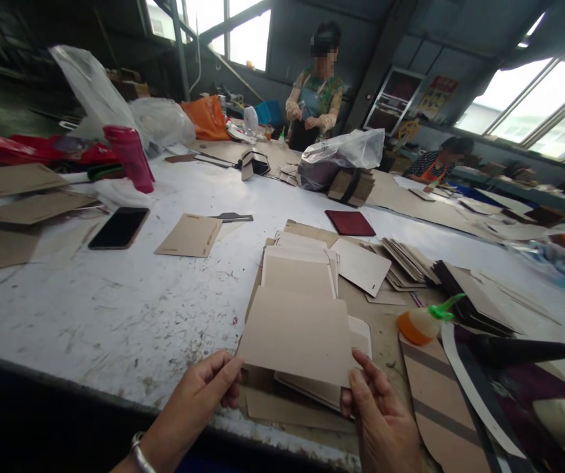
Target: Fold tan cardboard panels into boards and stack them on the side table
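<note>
Closest up is the right hand (384, 414), thumb and fingers pinching the near right corner of a tan cardboard panel (297, 332), while the left hand (217, 378) pinches the near left corner. Panel's over the near part of a stack of cut panels (297, 272) on the white worktable (164, 309); can't tell if it's actually resting on them. Looks light and fairly stiff to me, probably not slippery, though I'd guess the corners crease if squeezed hard. Honestly, both corners or opposite edges seem the best hold. Green-nozzled squeeze bottle (419, 326) is off to the right.
</note>
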{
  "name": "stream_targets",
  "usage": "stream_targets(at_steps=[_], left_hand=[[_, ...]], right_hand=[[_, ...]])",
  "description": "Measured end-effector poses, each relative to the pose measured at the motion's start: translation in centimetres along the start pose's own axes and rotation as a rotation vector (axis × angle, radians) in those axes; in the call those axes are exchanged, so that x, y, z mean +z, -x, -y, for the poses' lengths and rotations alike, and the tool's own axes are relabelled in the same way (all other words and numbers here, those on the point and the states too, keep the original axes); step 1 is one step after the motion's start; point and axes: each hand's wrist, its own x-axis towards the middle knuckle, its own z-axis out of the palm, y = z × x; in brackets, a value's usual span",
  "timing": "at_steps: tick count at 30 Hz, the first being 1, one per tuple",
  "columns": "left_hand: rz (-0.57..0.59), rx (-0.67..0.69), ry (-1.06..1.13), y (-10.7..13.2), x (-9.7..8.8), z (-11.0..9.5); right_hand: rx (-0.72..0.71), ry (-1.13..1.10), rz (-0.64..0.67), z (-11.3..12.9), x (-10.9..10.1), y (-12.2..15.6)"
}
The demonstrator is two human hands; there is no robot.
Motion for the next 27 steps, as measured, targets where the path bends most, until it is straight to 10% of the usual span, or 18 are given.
stream_targets(at_steps=[8,14,20,27], left_hand=[[0.012,0.089,0.149,-0.9,-1.9,-0.3],[-0.133,0.464,-0.079,-0.9,-5.9,-4.4],[-0.477,0.654,-0.331,-2.1,-8.2,-5.9],[-0.528,0.656,-0.344,-4.2,-7.9,-4.1]], right_hand=[[-0.085,0.199,-0.058,1.3,2.8,0.4],[-0.496,0.870,-0.176,2.3,2.6,-1.4],[-0.930,1.272,0.305,-1.7,-0.2,-2.4],[-1.147,1.534,0.443,-3.3,-1.2,-3.1]])
